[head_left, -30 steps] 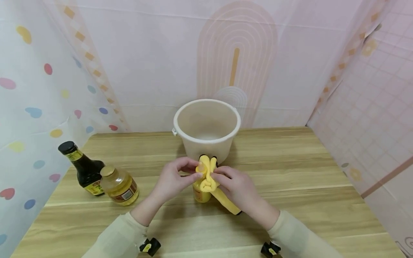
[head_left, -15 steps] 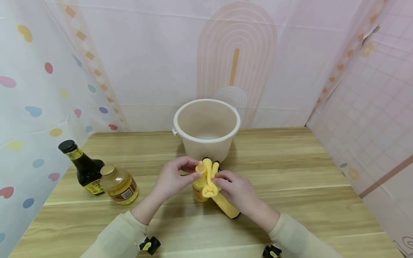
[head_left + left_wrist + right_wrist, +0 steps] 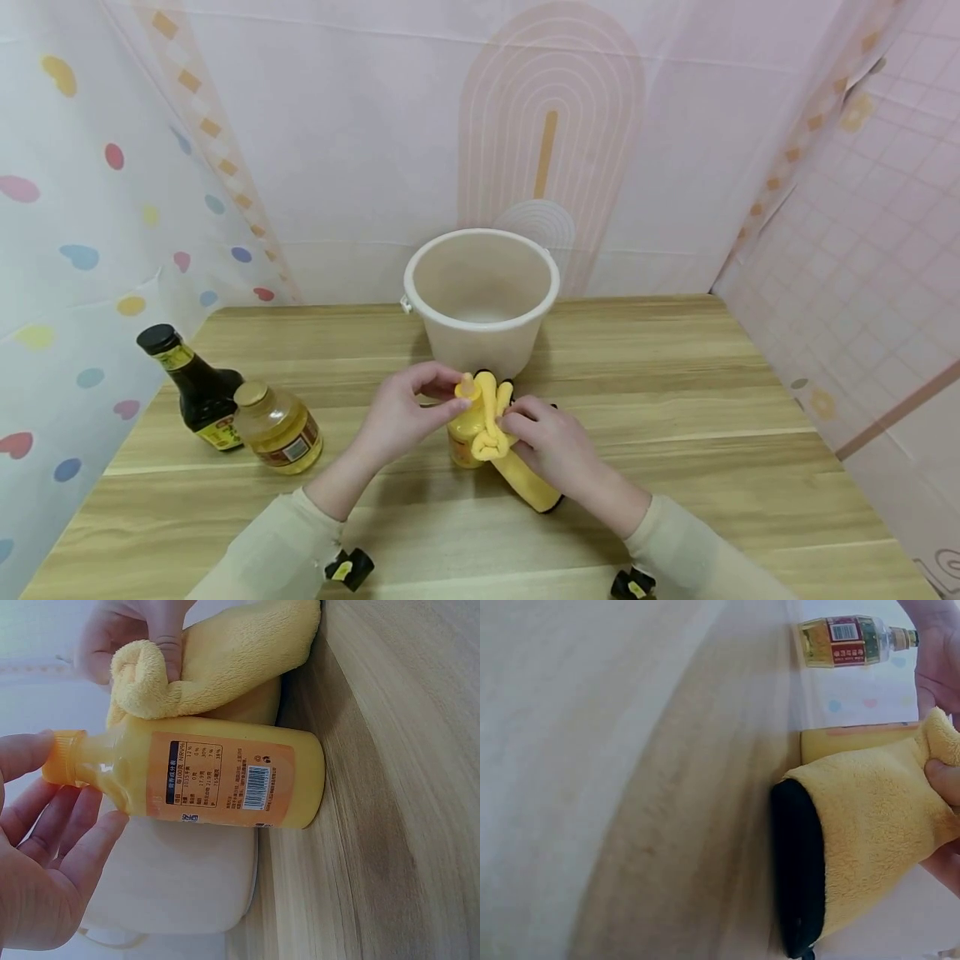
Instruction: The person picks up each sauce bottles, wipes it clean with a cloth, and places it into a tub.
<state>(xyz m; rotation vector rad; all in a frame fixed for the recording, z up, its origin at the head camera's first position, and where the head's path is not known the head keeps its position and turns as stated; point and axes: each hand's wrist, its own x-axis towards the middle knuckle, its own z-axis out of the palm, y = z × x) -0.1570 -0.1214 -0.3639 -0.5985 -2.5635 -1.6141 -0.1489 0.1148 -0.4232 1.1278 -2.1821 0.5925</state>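
Observation:
A yellow squeeze bottle (image 3: 225, 776) with an orange cap (image 3: 64, 757) and an orange printed label stands upright on the table. My left hand (image 3: 408, 415) pinches it at the cap and neck between thumb and fingers. Bunched in my right hand (image 3: 551, 442) is a yellow fleecy cloth (image 3: 874, 817) with black edging, pinched between thumb and fingers. The cloth lies against the bottle's right side, and its lower part hangs down close over the tabletop. In the right wrist view the cloth covers much of the bottle.
A cream bucket (image 3: 480, 326) stands just behind the hands. On the left are a dark sauce bottle (image 3: 207, 404) with a black cap and a jar of yellow liquid (image 3: 279, 433) with a gold lid. The wooden table (image 3: 675, 375) meets a patterned curtain at the back.
My right hand has shifted the cloth slightly down and to the right along the bottle's side. The left hand keeps its hold at the cap, and the bottle stays in place.

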